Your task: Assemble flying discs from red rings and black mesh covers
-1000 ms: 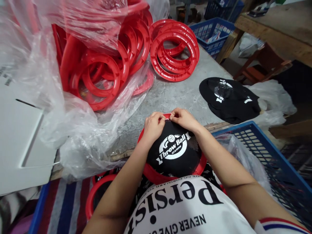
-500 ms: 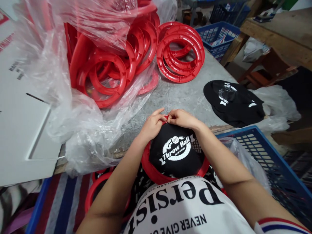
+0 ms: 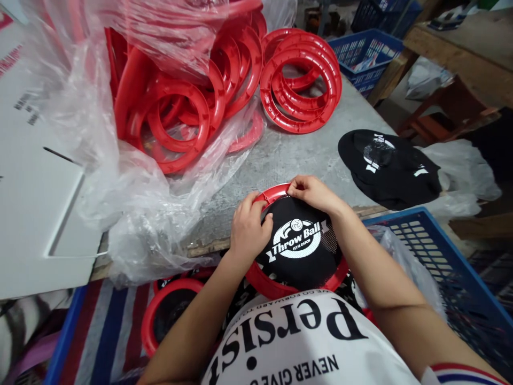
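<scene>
A red plastic ring point(image 3: 276, 194) rests against my shirt and leans on the table's edge. Across its opening lies a black fabric disc point(image 3: 298, 267) printed "Throw Ball" in white. My left hand point(image 3: 251, 224) is closed around the ring's upper left side, its thumb over the fabric. At the top of the ring my right hand point(image 3: 311, 192) pinches the disc's edge against the rim. Between the hands, a stretch of the red rim shows uncovered. The undersides of the ring and of my fingers are hidden.
Red rings point(image 3: 176, 158) fill a clear plastic bag point(image 3: 140, 224) at the left, and several more rings point(image 3: 300, 123) stack behind. Black fabric discs point(image 3: 393, 176) lie at the table's right. A blue crate point(image 3: 452, 267) stands beside me. A fabric-covered ring point(image 3: 150, 331) is below left.
My left hand has moved from the top of the ring down its left side. My right hand has shifted slightly right along the rim, and more red rim shows between them.
</scene>
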A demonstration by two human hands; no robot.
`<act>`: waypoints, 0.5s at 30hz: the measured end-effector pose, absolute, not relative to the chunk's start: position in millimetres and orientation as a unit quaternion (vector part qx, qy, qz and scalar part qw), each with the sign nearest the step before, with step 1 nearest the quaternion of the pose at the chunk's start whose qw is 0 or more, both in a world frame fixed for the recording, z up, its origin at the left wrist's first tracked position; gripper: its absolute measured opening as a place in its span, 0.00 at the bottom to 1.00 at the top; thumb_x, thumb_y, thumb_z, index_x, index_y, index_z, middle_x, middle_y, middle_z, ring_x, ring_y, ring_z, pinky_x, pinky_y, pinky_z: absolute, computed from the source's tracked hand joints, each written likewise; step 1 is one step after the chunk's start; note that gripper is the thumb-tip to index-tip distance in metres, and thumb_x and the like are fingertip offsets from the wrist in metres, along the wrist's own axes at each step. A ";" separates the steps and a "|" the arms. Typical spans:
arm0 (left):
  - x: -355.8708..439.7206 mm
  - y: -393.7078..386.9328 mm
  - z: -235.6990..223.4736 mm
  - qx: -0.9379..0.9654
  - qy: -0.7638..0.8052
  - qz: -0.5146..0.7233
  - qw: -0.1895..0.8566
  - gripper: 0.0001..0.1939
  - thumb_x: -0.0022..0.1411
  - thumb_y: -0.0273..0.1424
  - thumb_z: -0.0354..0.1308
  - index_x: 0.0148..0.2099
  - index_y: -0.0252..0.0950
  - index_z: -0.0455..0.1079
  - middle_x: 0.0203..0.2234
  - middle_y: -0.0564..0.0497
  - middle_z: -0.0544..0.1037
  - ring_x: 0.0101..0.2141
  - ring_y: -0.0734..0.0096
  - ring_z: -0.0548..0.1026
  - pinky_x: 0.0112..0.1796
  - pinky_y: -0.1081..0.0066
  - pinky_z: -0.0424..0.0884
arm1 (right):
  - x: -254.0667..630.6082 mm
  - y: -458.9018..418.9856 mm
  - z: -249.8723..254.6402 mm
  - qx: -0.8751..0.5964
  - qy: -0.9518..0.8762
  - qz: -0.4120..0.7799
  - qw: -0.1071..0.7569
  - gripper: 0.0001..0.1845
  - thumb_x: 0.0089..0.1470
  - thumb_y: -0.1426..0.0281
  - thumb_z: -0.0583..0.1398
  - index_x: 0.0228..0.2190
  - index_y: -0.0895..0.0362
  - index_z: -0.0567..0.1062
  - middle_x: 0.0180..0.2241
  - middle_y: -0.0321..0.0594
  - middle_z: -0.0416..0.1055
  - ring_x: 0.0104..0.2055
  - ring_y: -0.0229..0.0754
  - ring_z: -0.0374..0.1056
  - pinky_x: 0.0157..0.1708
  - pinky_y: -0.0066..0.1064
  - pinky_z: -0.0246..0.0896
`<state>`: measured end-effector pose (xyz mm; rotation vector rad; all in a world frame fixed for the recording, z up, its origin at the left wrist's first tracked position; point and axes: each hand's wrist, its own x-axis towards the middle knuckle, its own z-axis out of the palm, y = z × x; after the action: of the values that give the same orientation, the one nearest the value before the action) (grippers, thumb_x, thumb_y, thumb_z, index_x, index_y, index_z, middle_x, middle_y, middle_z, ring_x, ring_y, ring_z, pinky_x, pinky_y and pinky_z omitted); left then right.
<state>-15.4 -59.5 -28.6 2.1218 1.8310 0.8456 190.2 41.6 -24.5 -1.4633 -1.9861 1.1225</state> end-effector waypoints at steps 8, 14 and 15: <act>0.0 -41.9 -23.6 0.756 0.604 0.231 0.100 0.09 0.64 0.33 0.61 0.45 0.37 0.72 0.58 0.40 0.72 0.56 0.50 0.71 0.57 0.54 0.69 | 204.6 38.4 -21.3 -0.530 -0.684 0.435 0.250 0.13 0.55 0.62 0.59 0.30 0.58 0.78 0.29 0.38 0.76 0.32 0.39 0.66 0.35 0.29 0.61; 14.5 -33.8 -27.0 0.756 0.600 0.244 0.095 0.05 0.66 0.29 0.57 0.41 0.38 0.74 0.55 0.42 0.74 0.54 0.53 0.73 0.56 0.54 0.68 | 216.2 37.3 -21.9 -0.537 -0.579 0.518 0.329 0.11 0.52 0.67 0.60 0.34 0.59 0.79 0.32 0.41 0.78 0.33 0.39 0.68 0.37 0.29 0.63; 15.4 -33.1 -27.8 0.754 0.599 0.250 0.098 0.06 0.66 0.29 0.56 0.41 0.39 0.75 0.54 0.43 0.75 0.53 0.54 0.73 0.56 0.55 0.68 | 217.5 37.7 -22.3 -0.535 -0.565 0.529 0.339 0.12 0.51 0.66 0.60 0.35 0.59 0.79 0.32 0.41 0.78 0.32 0.39 0.68 0.36 0.29 0.62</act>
<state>15.4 -33.1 -27.8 2.2321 1.7729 0.7411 217.5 37.7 -22.3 -1.3938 -1.4708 1.3768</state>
